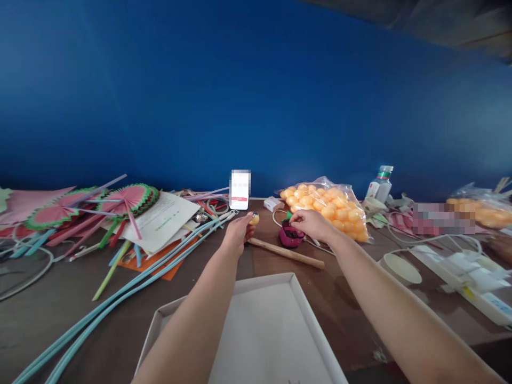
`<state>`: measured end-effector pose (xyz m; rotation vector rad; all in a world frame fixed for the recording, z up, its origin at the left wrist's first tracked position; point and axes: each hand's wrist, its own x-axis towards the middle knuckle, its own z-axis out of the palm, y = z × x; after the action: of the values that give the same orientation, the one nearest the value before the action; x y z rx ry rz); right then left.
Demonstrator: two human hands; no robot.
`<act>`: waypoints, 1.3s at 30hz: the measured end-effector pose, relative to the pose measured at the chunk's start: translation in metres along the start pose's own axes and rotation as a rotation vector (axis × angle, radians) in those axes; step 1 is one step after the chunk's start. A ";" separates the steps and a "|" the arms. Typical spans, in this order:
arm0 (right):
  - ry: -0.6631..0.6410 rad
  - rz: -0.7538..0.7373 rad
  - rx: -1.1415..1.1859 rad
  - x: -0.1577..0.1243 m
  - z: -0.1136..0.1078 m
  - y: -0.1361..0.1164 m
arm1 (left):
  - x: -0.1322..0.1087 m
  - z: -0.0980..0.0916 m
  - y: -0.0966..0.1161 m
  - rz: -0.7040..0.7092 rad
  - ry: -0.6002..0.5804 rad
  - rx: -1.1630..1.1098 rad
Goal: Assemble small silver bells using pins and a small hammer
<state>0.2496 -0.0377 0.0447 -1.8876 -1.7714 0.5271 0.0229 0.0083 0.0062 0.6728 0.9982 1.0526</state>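
Note:
In my left hand (239, 232) I pinch a small round ball (255, 218), yellowish with a shiny dark top, between thumb and fingers. My right hand (310, 224) is closed at the mouth of a small purple pouch (290, 236) with a bit of green at its rim. Its fingertips are partly hidden there, and the pouch stands upright on the table. Just in front of both hands lies a wooden stick (286, 253), slanting down to the right. Nearest to me is a shallow white box lid (272, 325), under my left forearm.
A lit phone (240, 189) leans upright by the blue wall. Behind my right hand sits a clear bag of orange balls (326, 205). Pink and green paper fans (130, 201), papers and pale blue cords (132, 290) fill the left. A bottle (380, 184), tape roll (400, 268) and power strip (476, 288) are right.

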 end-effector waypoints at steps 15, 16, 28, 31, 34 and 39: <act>0.124 -0.051 -0.002 -0.011 0.004 0.010 | 0.001 0.000 0.000 0.010 -0.001 0.022; 0.130 -0.052 0.001 -0.012 0.004 0.011 | 0.001 0.001 0.000 0.012 -0.001 0.022; 0.165 -0.084 0.132 -0.010 0.007 -0.010 | -0.001 0.003 0.001 -0.003 0.002 0.014; 0.182 -0.121 0.281 -0.003 0.016 -0.036 | -0.003 0.003 0.003 -0.010 -0.002 0.008; 0.221 -0.222 0.375 0.004 0.032 -0.060 | -0.004 0.003 0.004 -0.017 -0.009 -0.006; 0.290 -0.275 0.465 0.009 0.069 -0.072 | -0.002 0.001 0.004 -0.036 0.001 -0.027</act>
<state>0.1519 -0.0204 0.0327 -1.3059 -1.5240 0.4827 0.0225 0.0083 0.0107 0.6301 0.9921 1.0331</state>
